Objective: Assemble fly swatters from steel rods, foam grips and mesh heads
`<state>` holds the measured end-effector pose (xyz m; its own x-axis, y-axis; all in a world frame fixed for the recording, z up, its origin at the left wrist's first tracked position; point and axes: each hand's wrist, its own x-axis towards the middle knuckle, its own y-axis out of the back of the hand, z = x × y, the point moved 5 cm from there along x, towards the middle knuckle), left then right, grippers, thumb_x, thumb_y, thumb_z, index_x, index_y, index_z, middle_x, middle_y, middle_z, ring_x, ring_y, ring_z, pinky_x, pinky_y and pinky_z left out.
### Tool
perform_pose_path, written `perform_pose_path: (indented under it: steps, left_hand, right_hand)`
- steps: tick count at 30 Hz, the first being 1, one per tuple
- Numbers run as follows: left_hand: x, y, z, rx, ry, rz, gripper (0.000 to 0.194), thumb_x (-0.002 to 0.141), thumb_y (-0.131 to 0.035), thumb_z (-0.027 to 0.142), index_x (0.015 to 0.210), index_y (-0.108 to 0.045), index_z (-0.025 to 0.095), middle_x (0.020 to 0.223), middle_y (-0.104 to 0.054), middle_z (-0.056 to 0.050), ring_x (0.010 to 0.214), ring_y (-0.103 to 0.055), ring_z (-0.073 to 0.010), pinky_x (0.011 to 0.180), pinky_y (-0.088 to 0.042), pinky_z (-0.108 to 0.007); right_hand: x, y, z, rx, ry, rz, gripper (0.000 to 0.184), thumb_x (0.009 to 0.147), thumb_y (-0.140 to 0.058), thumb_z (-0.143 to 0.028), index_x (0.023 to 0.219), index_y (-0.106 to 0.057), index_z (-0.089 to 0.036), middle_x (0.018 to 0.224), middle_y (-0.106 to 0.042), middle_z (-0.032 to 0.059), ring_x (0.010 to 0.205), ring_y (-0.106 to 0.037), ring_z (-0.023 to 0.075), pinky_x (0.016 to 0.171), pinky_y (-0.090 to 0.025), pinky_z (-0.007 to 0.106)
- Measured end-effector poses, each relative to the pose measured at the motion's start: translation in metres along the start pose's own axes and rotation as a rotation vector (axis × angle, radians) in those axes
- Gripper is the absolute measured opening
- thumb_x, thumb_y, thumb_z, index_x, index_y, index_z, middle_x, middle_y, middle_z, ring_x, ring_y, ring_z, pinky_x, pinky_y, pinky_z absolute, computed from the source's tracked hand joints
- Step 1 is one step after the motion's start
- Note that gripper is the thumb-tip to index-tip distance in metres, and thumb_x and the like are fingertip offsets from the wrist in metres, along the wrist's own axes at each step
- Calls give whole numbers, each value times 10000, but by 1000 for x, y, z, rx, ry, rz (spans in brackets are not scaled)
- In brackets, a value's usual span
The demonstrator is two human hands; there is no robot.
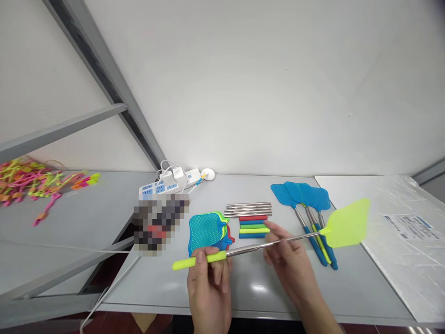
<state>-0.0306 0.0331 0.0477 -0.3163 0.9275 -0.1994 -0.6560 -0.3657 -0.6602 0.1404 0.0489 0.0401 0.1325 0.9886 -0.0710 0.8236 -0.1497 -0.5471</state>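
Note:
A yellow-green fly swatter (pixel 347 225) with a steel telescopic rod is held level above the table, its head pointing right. My left hand (pixel 209 283) is closed around its yellow-green grip. My right hand (pixel 288 260) pinches the steel rod near the middle. Behind my left hand lies a stack of loose swatter heads (pixel 206 229), teal on top, with green, blue and red ones beneath. Between the hands, farther back, sit several coloured handle grips (pixel 253 227) in a row, and beyond them several steel rods (pixel 248 209). Several swatters with blue heads (pixel 308 195) lie to the right.
A white power strip (pixel 158 188) with plugs and cables stands at the back left, with a blurred dark object (pixel 160 225) before it. A wrapped white board (pixel 389 232) covers the table's right side. Grey frame bars and tangled coloured pieces (pixel 38 183) are at far left.

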Motion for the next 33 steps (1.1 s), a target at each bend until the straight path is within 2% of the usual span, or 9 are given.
perform_pose_path:
  steps: [4,8,12,17,20,23,25,30,33]
  left_hand:
    - [10,9,9,0,9,4,285,908,-635,457,842,-663,181,490,-368,91,405,-352,-45,636,-475,-245]
    - [2,3,-6,-36,47,19,299,882,-664,483,821,-665,190,477,-371,91,405,-340,-43,622,-464,-233]
    - [-14,-13,-28,-59,140,-92,313,877,-657,515,836,-689,207,429,-423,69,435,-396,-79,623,-454,-250]
    - [-14,-18,-22,-85,179,-134,291,877,-678,471,893,-733,185,459,-474,53,463,-354,-72,629,-434,-243]
    - [-12,-17,-22,-144,233,-122,286,872,-690,455,920,-745,179,458,-460,64,445,-323,-58,578,-398,-227]
    - [-15,-14,-35,-124,275,-102,282,858,-707,440,933,-751,172,476,-494,56,438,-344,-52,562,-390,-216]
    - [-19,-10,-47,-94,296,-89,276,845,-718,437,924,-753,174,483,-526,45,437,-373,-55,546,-386,-206]
    - [-26,-6,-63,-67,351,-85,265,824,-739,440,906,-753,189,385,-470,74,355,-357,-36,534,-404,-195]
    - [-23,-9,-66,-86,408,-63,254,791,-775,426,898,-751,196,457,-531,70,363,-378,-24,559,-445,-201]
  right_hand:
    - [10,22,-33,182,117,167,380,914,-587,-529,951,-760,-193,552,-303,-66,520,-292,90,492,-316,230]
    - [3,16,-27,131,187,309,365,938,-562,-490,867,-763,-194,563,-311,-52,543,-324,98,511,-330,232]
    - [-9,-13,3,32,102,180,334,926,-582,-498,893,-772,-225,619,-387,-32,579,-401,111,546,-354,256]
    - [-8,-19,6,86,42,-11,382,877,-640,-554,1133,-719,-282,700,-447,-28,632,-430,119,626,-389,284]
    - [-2,-7,-4,203,48,83,462,790,-678,-650,1049,-726,-270,686,-437,-37,604,-383,111,598,-392,278]
    - [-1,4,-10,237,83,280,333,765,-776,-526,934,-736,-243,607,-332,-71,555,-297,88,558,-373,246]
    - [-4,8,-13,187,108,352,273,756,-809,-443,879,-743,-209,565,-267,-87,533,-271,80,541,-364,236]
    - [-8,14,-20,99,170,347,315,772,-771,-484,791,-741,-171,500,-265,-98,471,-251,70,467,-325,235]
    - [-8,15,-21,0,180,296,345,796,-730,-522,808,-736,-178,493,-355,-78,462,-313,79,469,-342,241]
